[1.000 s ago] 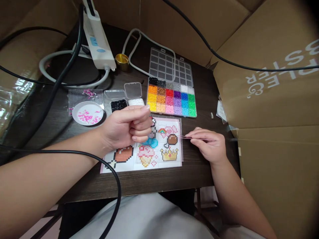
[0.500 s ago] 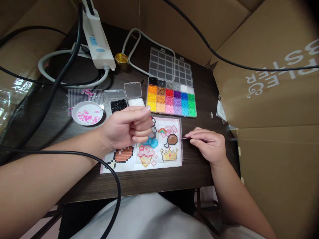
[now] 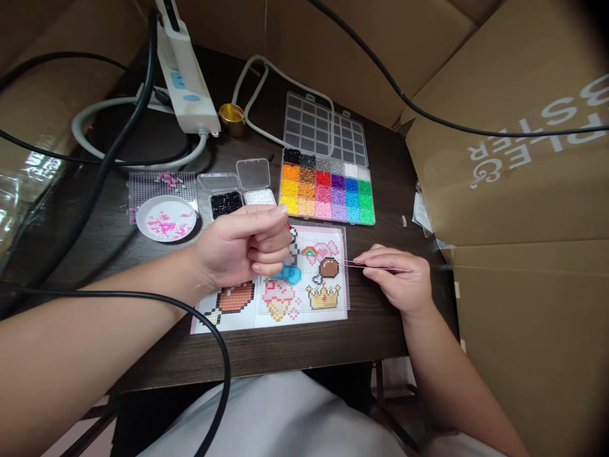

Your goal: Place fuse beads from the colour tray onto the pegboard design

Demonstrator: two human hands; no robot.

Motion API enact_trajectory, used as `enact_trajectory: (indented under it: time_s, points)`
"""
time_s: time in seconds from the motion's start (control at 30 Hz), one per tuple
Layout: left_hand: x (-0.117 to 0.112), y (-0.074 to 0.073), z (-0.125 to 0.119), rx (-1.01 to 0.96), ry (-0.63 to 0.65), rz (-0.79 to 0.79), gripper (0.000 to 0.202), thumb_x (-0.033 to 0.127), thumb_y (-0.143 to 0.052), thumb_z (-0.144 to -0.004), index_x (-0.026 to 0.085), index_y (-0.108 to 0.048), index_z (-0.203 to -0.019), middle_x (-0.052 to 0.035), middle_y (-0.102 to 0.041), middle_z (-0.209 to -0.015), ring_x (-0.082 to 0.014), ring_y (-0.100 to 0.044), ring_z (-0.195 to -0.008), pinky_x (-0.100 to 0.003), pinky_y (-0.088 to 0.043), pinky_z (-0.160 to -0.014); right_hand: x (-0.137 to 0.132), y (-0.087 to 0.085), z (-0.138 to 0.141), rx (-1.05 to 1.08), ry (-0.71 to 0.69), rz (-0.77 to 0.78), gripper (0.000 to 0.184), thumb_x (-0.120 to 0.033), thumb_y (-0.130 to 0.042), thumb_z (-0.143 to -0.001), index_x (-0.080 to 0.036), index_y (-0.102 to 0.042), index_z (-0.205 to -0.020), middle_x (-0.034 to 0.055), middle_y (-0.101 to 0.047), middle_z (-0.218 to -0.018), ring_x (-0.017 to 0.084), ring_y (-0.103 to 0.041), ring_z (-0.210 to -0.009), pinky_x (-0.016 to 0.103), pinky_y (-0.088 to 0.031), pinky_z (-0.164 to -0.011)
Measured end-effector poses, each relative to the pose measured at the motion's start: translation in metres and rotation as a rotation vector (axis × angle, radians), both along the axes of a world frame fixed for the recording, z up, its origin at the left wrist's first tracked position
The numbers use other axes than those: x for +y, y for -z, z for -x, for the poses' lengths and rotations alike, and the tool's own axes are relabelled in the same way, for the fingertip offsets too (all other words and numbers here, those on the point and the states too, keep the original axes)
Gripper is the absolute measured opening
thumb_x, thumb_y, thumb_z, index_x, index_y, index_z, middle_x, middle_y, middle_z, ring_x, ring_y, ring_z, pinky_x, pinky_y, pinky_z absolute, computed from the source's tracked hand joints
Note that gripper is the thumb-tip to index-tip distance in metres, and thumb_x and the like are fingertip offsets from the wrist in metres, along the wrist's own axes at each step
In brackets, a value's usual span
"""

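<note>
My left hand is closed in a fist above the pattern sheet, thumb lying along the curled fingers. I see nothing sticking out of it, and it covers part of the sheet. In my right hand, at the sheet's right edge, thumb and fingers pinch thin tweezers. Their tips point left towards a brown round picture. A clear pegboard lies over the sheet's right part. Other printed pictures include a crown, an ice cream and a rainbow.
Behind the sheet stands an open bead box with many colours. Small boxes of black beads and white beads sit left of it. A white dish holds pink beads. Cables cross the view; a power strip stands behind.
</note>
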State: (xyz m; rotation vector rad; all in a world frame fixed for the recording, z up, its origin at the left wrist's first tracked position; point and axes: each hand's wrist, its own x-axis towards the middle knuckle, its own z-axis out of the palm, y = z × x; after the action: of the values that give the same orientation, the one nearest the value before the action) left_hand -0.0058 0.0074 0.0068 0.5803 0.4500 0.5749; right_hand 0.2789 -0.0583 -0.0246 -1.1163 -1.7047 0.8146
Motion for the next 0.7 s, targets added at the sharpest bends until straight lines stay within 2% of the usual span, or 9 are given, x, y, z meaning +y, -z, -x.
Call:
enact_trajectory:
  time_s: [0.13,0.27,0.37,0.47,0.57,0.63,0.7]
  points:
    - [0.000,0.001,0.000,-0.009,-0.001,0.014,0.055,0.034,-0.076,-0.074,0.018,-0.029,-0.051,0.0069,-0.018,-0.049,-0.0041,-0.018,-0.041,-0.017,-0.019,-0.038,-0.001,0.004,-0.002,0.022,0.014,0.011,0.024,-0.009,-0.076,-0.077,-0.029,-0.081,-0.089,0.0039,-0.080,-0.086,0.021,-0.072,-0.075,0.038,-0.057,-0.072]
    - [-0.002,0.002,0.001,-0.038,-0.007,0.027,0.052,0.032,-0.074,-0.076,0.018,-0.030,-0.052,0.0071,-0.019,-0.048,-0.0041,-0.018,-0.041,-0.017,-0.018,-0.039,-0.003,0.009,-0.004,0.109,0.096,-0.006,0.020,-0.012,-0.076,-0.078,-0.030,-0.080,-0.087,0.0025,-0.080,-0.087,0.021,-0.074,-0.080,0.041,-0.057,-0.082]
    - [-0.003,0.003,0.002,-0.069,-0.009,0.042,0.052,0.032,-0.073,-0.077,0.018,-0.029,-0.053,0.0078,-0.020,-0.047,-0.0040,-0.017,-0.041,-0.017,-0.016,-0.039,0.005,0.001,0.002,0.165,0.196,-0.023,0.018,-0.014,-0.076,-0.078,-0.030,-0.080,-0.087,0.0023,-0.080,-0.089,0.021,-0.074,-0.085,0.040,-0.057,-0.086]
    - [-0.004,0.007,0.004,-0.090,0.011,0.038,0.053,0.034,-0.072,-0.079,0.018,-0.029,-0.053,0.0084,-0.019,-0.047,-0.0039,-0.017,-0.041,-0.017,-0.015,-0.039,0.029,-0.019,0.021,0.173,0.286,-0.037,0.015,-0.017,-0.077,-0.078,-0.028,-0.080,-0.087,0.0029,-0.079,-0.093,0.021,-0.074,-0.087,0.036,-0.060,-0.080]
    - [-0.006,0.011,0.006,-0.113,0.000,0.039,0.051,0.034,-0.071,-0.080,0.018,-0.030,-0.054,0.0090,-0.020,-0.047,-0.0038,-0.016,-0.040,-0.017,-0.017,-0.039,0.062,-0.036,0.051,0.101,0.344,-0.008,0.011,-0.023,-0.077,-0.078,-0.025,-0.081,-0.087,0.0041,-0.079,-0.088,0.021,-0.074,-0.080,0.034,-0.062,-0.073]
    - [-0.006,0.012,0.007,-0.128,-0.006,0.048,0.051,0.035,-0.070,-0.081,0.018,-0.030,-0.054,0.0091,-0.020,-0.047,-0.0035,-0.016,-0.040,-0.016,-0.016,-0.039,0.084,-0.038,0.071,0.079,0.367,0.031,0.010,-0.025,-0.076,-0.077,-0.021,-0.080,-0.084,0.0054,-0.079,-0.083,0.023,-0.075,-0.076,0.035,-0.062,-0.071]
    - [-0.006,0.012,0.009,-0.123,-0.007,0.046,0.053,0.035,-0.069,-0.082,0.018,-0.028,-0.054,0.0090,-0.020,-0.046,-0.0032,-0.016,-0.040,-0.016,-0.016,-0.039,0.101,-0.032,0.087,0.087,0.390,0.028,0.009,-0.026,-0.076,-0.075,-0.020,-0.080,-0.080,0.0062,-0.079,-0.082,0.023,-0.075,-0.075,0.035,-0.062,-0.070]
